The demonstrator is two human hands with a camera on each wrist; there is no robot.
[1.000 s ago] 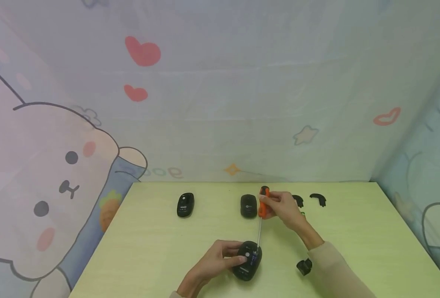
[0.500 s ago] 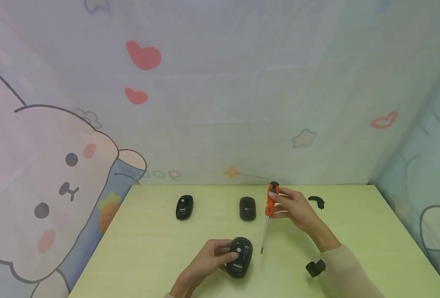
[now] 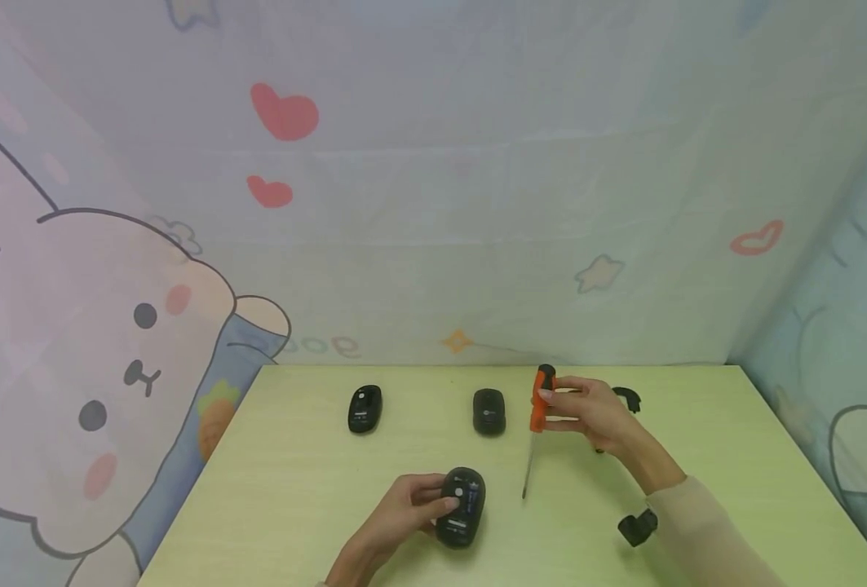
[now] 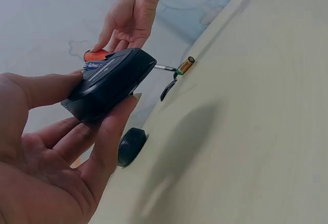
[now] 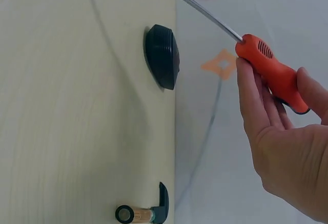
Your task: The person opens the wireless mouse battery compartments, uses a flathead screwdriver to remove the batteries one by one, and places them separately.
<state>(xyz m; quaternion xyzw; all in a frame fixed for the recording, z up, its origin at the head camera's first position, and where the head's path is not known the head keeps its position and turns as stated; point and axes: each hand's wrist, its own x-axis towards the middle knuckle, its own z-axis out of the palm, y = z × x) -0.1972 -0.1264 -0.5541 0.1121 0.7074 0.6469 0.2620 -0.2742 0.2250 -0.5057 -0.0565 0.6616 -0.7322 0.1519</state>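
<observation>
Fingers and thumb of my left hand (image 3: pixel 406 507) grip a black computer mouse (image 3: pixel 464 509), its labelled underside facing up. In the left wrist view this mouse (image 4: pixel 110 83) is held above the table, its shadow falling apart from it. My right hand (image 3: pixel 596 414) holds a screwdriver by its orange and black handle (image 3: pixel 540 403), thumb on one side and fingers on the other. The screwdriver's metal shaft (image 5: pixel 202 11) points down, and its tip hangs to the right of the mouse, apart from it.
A second mouse (image 3: pixel 364 408) lies underside up at the back left; a third mouse (image 3: pixel 488 412) sits at the back middle. Near the right hand lie a battery (image 5: pixel 138 215) and a curved black piece (image 3: pixel 629 399). A black device (image 3: pixel 637 527) is at the right wrist.
The screwdriver tip has come off the mouse as my right hand moved right. My left hand has shifted a little left with the mouse.
</observation>
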